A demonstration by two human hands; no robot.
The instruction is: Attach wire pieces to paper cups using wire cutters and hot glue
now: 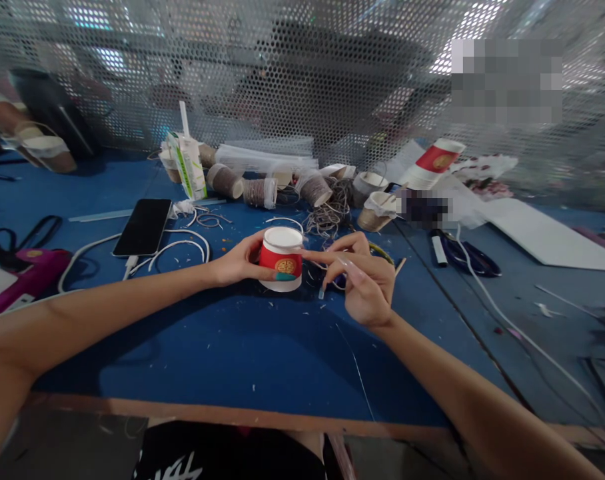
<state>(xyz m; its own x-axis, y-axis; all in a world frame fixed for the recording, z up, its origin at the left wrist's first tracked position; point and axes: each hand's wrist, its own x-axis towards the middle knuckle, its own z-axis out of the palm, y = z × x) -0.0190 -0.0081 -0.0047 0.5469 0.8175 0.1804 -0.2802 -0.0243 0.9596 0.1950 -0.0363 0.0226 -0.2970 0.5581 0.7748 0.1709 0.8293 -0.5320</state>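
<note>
My left hand (pixel 250 260) is wrapped round a red and white paper cup (pixel 281 279) with a gold round emblem, its white round end facing up. The thumb lies across the red band. From the right, the outstretched index finger of my right hand (pixel 365 280) touches the cup's side near the top of the red band. Its other fingers are bent and apart, with nothing visibly gripped. A yellow loop (pixel 381 253) shows partly behind that hand; what it belongs to is hidden.
Behind are several twine-wrapped cups (pixel 260 193), a twine tangle (pixel 330 210), a drink carton (pixel 190 167) and another red and white cup (pixel 436 163). At left lie a phone (pixel 142 227) on a white cable and a purple glue gun (pixel 37 277). Dark-blue-handled scissors (pixel 470 260) lie right.
</note>
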